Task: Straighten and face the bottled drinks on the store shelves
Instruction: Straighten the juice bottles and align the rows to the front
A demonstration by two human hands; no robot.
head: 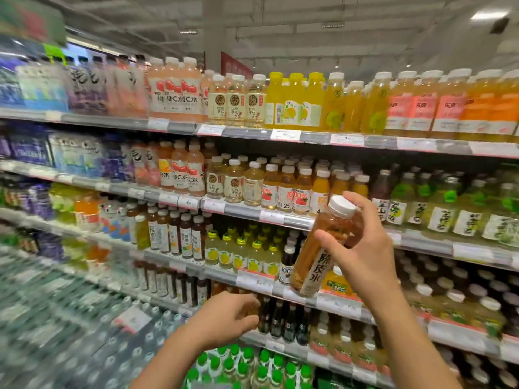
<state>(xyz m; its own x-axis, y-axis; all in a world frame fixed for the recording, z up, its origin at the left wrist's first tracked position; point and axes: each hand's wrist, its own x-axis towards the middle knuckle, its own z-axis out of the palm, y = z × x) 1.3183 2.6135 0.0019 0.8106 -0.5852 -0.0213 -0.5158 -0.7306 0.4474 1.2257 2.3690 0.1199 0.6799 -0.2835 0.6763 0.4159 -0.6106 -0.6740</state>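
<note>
Shelves of bottled drinks fill the view, several tiers deep, with price tags along their front rails. The right hand holds an amber tea bottle out in front of the shelves, tilted so its white cap leans up and to the right; the fingers curl round its neck and shoulder while the thumb presses across its front. The bottle's white label shows large dark characters, and its base overlaps the rail of a lower shelf, so I cannot tell whether it touches. The hand hides the bottle's right side. The left hand hangs lower, near the dark bottles on a lower shelf, fingers loosely curled; their tips are blurred and I cannot tell whether they grip anything. Green-capped bottles stand at the bottom and are cut off by the frame edge. The whole left third is smeared by motion blur, its labels unreadable.
</note>
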